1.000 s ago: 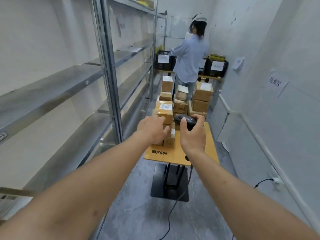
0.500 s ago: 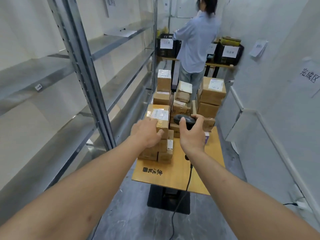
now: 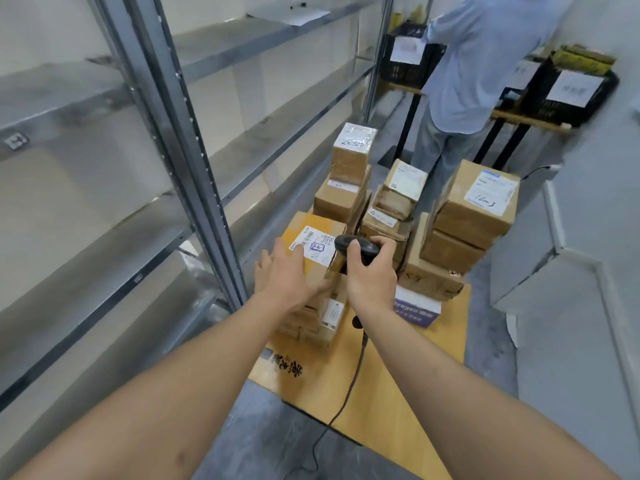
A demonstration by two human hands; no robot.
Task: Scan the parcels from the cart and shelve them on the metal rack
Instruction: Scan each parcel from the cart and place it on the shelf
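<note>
Your right hand (image 3: 369,277) has its grip curled round the black handheld scanner (image 3: 356,249); your left hand (image 3: 291,277) rests flat-fingered on the small brown cardboard parcel (image 3: 317,244) topping the near stack on the wooden tabletop (image 3: 398,386). It looks light and stiff; take it by opposite side walls.

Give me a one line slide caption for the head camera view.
Left hand steadies a labelled parcel on the cart while the right hand aims a corded scanner at its label.

Grey concrete floor (image 3: 263,441); white walls (image 3: 588,306). At 1 o'clock, another person (image 3: 485,64) faced a bench (image 3: 526,117) bearing black crates (image 3: 575,95).
</note>
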